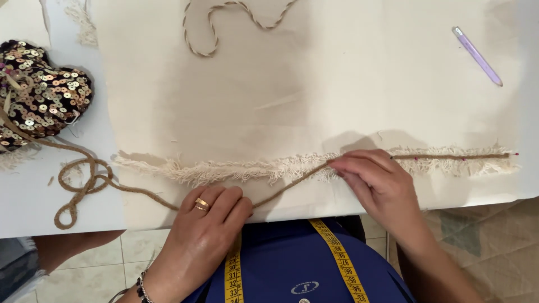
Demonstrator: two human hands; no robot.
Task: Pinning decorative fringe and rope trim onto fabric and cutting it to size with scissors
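A cream cloth point(314, 84) with a frayed fringe point(224, 170) along its near edge lies on a white table. A brown twisted jute cord point(286, 188) runs along the fringe, pinned down at the right end point(460, 157). My right hand point(376, 182) pinches the cord against the fringe with its fingertips. My left hand point(210, 216), wearing a gold ring, rests flat on the cloth's near edge with the cord passing under its fingers. To the left the cord loops loosely point(84, 182) across the table.
A dark heart-shaped sequinned cushion point(39, 90) sits at the far left. A lilac pen point(477, 56) lies at the back right. Another stretch of cord point(224, 22) curls at the top. A yellow measuring tape point(337, 252) hangs over my blue top.
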